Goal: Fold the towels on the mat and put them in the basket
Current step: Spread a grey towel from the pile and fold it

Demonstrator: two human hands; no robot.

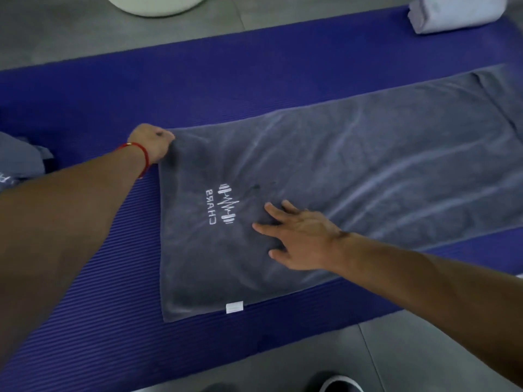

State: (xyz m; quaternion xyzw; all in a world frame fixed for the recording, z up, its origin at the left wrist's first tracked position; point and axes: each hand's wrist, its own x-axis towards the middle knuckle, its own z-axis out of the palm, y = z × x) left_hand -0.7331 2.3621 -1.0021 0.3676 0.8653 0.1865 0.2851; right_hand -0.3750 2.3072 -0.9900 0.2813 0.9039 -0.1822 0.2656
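Long grey terry towel with a white embroidered logo (339, 176) lies spread flat along the ribbed blue foam mat (85, 321), running from centre to far right. White care tag on its near edge.

Left hand (151, 144), red thread at the wrist, has its fingers curled tight on the towel's far-left corner; likely readying that corner to lift for the first fold.

Right hand (297, 239) lies flat on the cloth just right of the logo, fingers straight and spread apart, seemingly pinning or smoothing the towel so it doesn't slide.

Pale folded cloth bundle (455, 12) at far right of the mat. Crumpled grey fabric (19, 159) at left edge. Round white object (155, 4) on the grey floor beyond, possibly the basket; cannot tell.
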